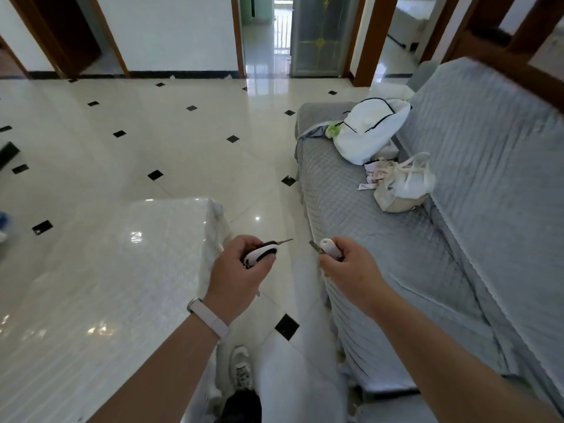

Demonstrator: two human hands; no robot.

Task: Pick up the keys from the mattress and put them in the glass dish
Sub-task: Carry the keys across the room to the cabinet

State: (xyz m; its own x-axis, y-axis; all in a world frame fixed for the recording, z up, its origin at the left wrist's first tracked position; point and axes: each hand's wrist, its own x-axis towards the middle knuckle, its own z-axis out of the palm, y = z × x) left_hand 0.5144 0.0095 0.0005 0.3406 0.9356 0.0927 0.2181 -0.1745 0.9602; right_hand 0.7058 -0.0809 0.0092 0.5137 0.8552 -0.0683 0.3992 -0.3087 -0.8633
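Note:
My left hand (pixel 241 273) is closed around a black-and-white key (pixel 264 251) whose metal blade points right. A white-handled key (pixel 331 248) sits in my right hand (pixel 348 270), its blade pointing left. Both hands hover over the floor gap between the plastic-wrapped mattress (pixel 106 285) at lower left and the grey sofa (pixel 396 254) on the right. No glass dish is in view.
A white bag (pixel 369 129) and a beige tote (pixel 403 184) lie on the sofa seat. Shiny tiled floor (pixel 152 132) stretches ahead toward doorways (pixel 268 35). My shoe (pixel 241 367) stands on the floor below my hands.

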